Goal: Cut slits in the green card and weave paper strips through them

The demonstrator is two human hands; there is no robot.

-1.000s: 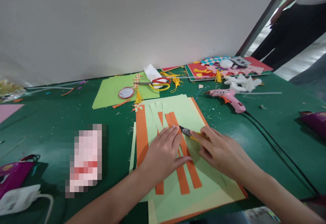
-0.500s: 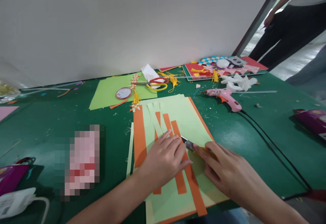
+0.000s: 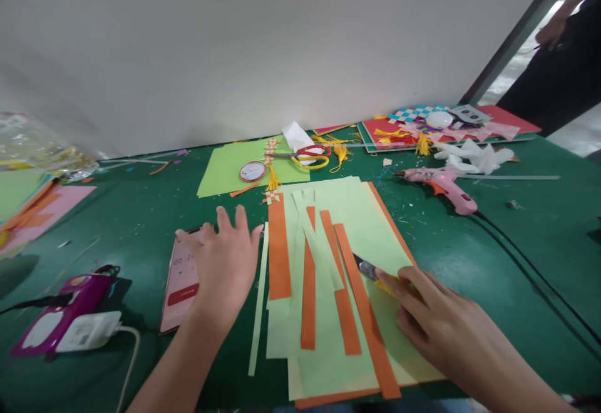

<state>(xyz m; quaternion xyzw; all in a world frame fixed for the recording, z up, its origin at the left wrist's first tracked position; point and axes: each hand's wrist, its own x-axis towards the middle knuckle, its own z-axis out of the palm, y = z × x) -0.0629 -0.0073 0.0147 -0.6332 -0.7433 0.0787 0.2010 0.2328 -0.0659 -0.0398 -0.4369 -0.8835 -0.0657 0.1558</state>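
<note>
Paper stack as landmark: the light green paper stack (image 3: 375,228) lies on the green surface (image 3: 526,231), with orange paper showing along its right and near edges.

On the stack, toward its right side, the right hand's (image 3: 434,310) grip pinches a utility knife (image 3: 369,270) with a yellow handle. The knife's dark blade end points away and to the left, close beside the long orange strip (image 3: 367,310), which slants over the stack and reaches its near edge. Left of that strip, on the stack, lie two shorter orange strips (image 3: 308,313), pale green strips (image 3: 323,247) crossing over them, and a wider orange piece (image 3: 279,250).

The left hand (image 3: 223,266) is left of the stack, its grip spread and empty, over the right part of a smartphone (image 3: 181,275); whether it touches the screen, I cannot tell. Between this hand and the stack lies a narrow pale green strip (image 3: 258,303).

Beyond the stack are scissors (image 3: 295,156) with red and yellow handles, and a round red-rimmed disc (image 3: 252,171) at a lime green sheet (image 3: 218,172). Right of the stack sits a pink glue gun (image 3: 448,188). Far beyond, at the right, a person's hand (image 3: 551,32) shows.
</note>
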